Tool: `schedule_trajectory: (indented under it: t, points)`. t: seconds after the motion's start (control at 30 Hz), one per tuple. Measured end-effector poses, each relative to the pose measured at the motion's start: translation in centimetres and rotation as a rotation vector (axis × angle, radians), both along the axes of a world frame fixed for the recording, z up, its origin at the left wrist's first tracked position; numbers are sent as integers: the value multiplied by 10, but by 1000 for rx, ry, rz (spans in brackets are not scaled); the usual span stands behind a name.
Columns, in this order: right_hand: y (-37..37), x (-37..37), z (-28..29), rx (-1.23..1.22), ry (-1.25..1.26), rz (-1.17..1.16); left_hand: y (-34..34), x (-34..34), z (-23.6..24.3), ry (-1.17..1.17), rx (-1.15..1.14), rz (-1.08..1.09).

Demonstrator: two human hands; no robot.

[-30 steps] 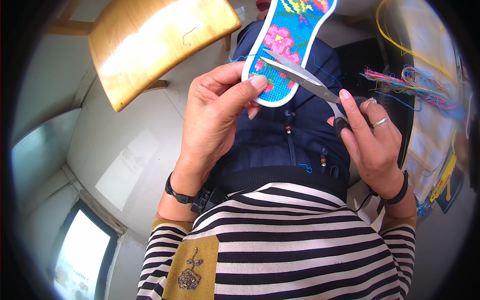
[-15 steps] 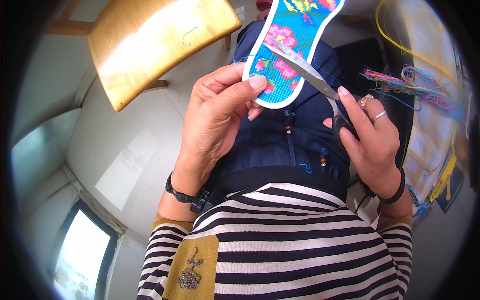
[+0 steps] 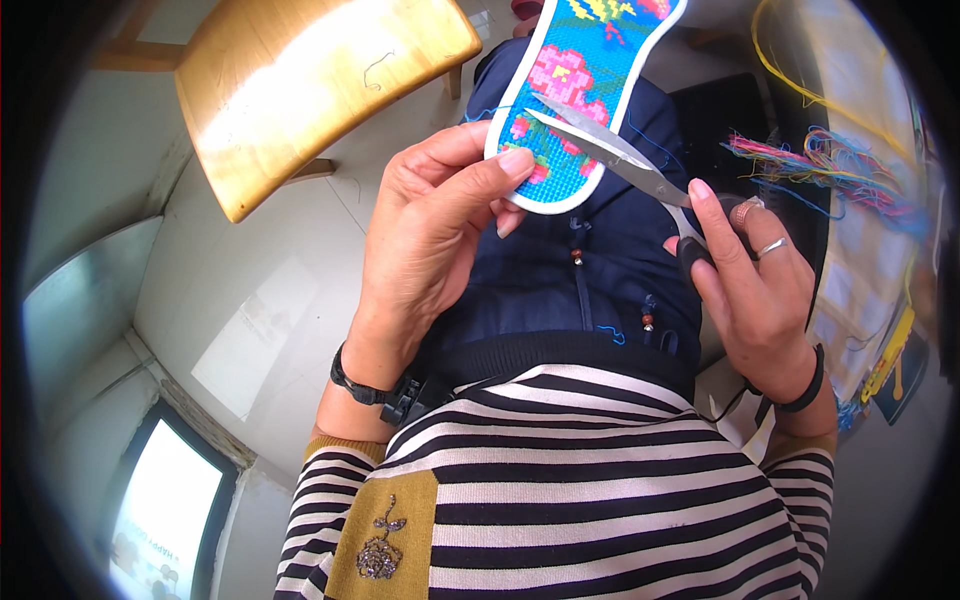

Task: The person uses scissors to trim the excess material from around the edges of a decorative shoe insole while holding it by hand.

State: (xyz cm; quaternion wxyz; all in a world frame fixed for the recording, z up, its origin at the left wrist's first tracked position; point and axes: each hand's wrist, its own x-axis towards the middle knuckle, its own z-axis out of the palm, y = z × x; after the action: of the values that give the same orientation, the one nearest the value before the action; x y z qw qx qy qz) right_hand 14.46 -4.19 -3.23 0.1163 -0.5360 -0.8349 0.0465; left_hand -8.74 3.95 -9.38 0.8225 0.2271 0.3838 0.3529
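My left hand (image 3: 445, 195) pinches the lower left edge of an embroidered insole (image 3: 560, 75), thumb on top and fingers underneath. The insole is blue with pink and yellow flowers and a white border; its far end runs out of the picture. A loose blue thread (image 3: 490, 112) hangs off its left edge near my fingers. In my right hand (image 3: 755, 285) is a pair of scissors (image 3: 640, 172) with dark handles. Their blades lie slightly parted over the insole, tips pointing left; whether they touch it I cannot tell.
A wooden chair seat (image 3: 320, 85) stands at the upper left with a thread on it. On the right, a bundle of coloured embroidery threads (image 3: 830, 170) and a yellow strand (image 3: 800, 90) lie on a pale patterned surface. A short blue thread (image 3: 611, 334) rests on my dark trousers (image 3: 530, 270).
My right hand and the scissors have shifted a little toward me and to the right, so the blades cross the insole lower down. My left hand has hardly moved.
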Motion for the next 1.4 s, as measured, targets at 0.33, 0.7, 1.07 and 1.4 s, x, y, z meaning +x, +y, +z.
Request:
schedule_trajectory:
  t: [0.33, 0.7, 1.07, 1.4]
  points:
    - [2, -2, 0, 0, -63, 65, -1, -4, -5, 8, 10, -34]
    - [5, -1, 11, -123, 28, 81, -2, -6, -5, -19, 35, -47]
    - [4, 5, 16, -192, 46, 18, -1, -6, -4, -35, 56, -69]
    - [4, 1, 11, -38, -36, 12, -2, -5, -2, 37, 102, -66]
